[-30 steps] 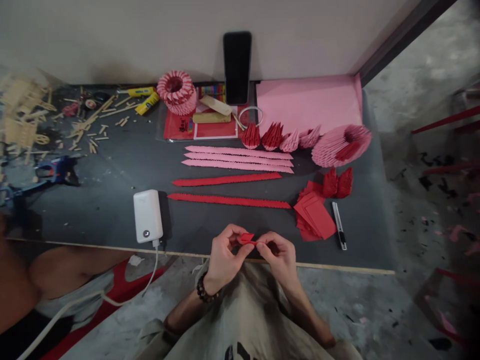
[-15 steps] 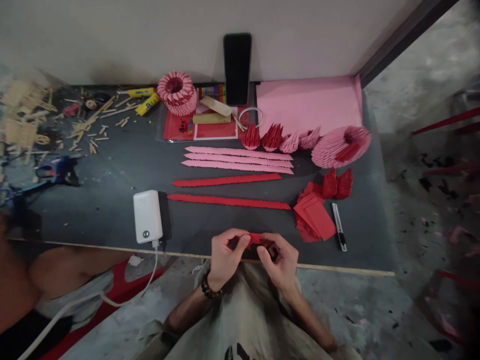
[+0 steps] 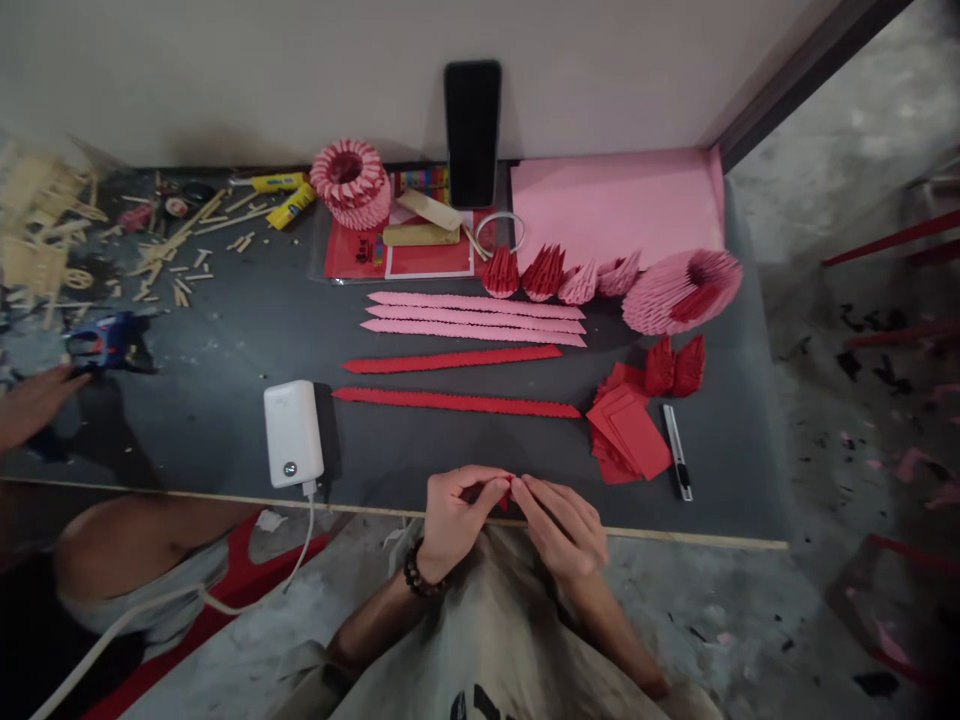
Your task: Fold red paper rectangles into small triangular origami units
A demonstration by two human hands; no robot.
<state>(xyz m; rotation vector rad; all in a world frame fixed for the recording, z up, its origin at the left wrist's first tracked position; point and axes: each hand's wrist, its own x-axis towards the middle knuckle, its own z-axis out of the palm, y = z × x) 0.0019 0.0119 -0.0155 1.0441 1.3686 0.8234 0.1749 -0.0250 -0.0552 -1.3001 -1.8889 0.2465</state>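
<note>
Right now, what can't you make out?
Head view: red paper, mostly hidden by left hand and right hand; folds unclear.
Head view: co-worker's hand, arm cut off by left edge.
Head view: power bank display, too small to read.
Head view: cable, far end cut off by bottom edge.

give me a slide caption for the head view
Left hand and right hand pinch a red paper piece near two red strips.
</note>
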